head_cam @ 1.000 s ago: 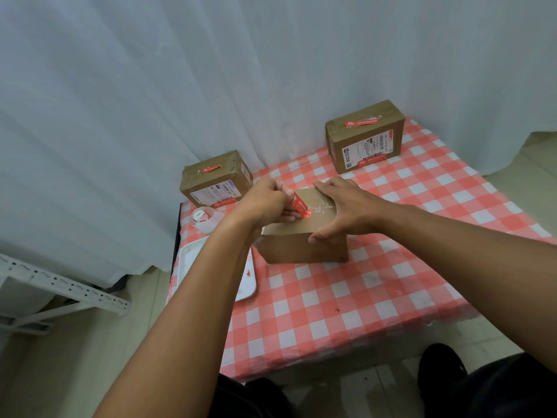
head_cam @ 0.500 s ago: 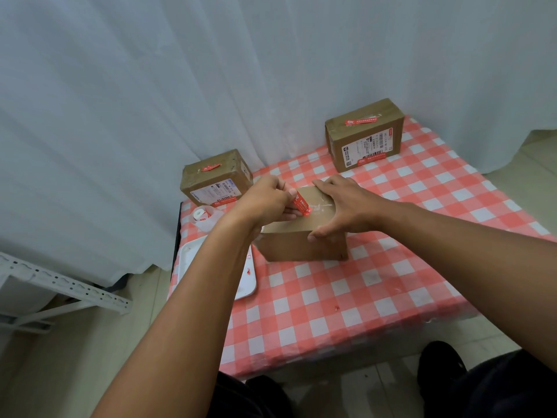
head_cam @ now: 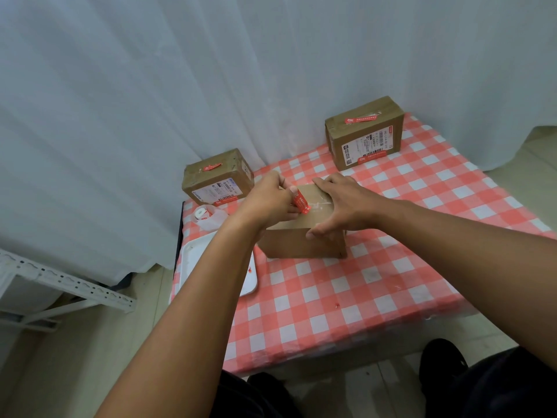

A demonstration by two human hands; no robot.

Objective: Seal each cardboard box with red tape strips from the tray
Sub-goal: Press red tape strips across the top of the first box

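A plain cardboard box point(head_cam: 304, 244) stands in the middle of the red-checked table. My left hand point(head_cam: 268, 200) pinches a red tape strip point(head_cam: 301, 203) and holds it slanted over the left part of the box's top. My right hand point(head_cam: 340, 203) lies flat on the top with fingers spread, thumb over the front edge. Two other boxes carry red strips on top: one at the back left point(head_cam: 217, 179), one at the back right point(head_cam: 366, 132). The white tray point(head_cam: 193, 257) lies at the table's left edge, mostly hidden by my left forearm.
A tape roll in a clear bag point(head_cam: 205, 217) sits behind the tray. A white curtain point(head_cam: 211, 86) hangs close behind the table. A white metal rack point(head_cam: 60, 285) stands on the floor at left. The table's front edge point(head_cam: 346, 348) is near my legs.
My left hand has tilted the red strip slightly and kept it over the box top. The right hand stays pressed on the box.
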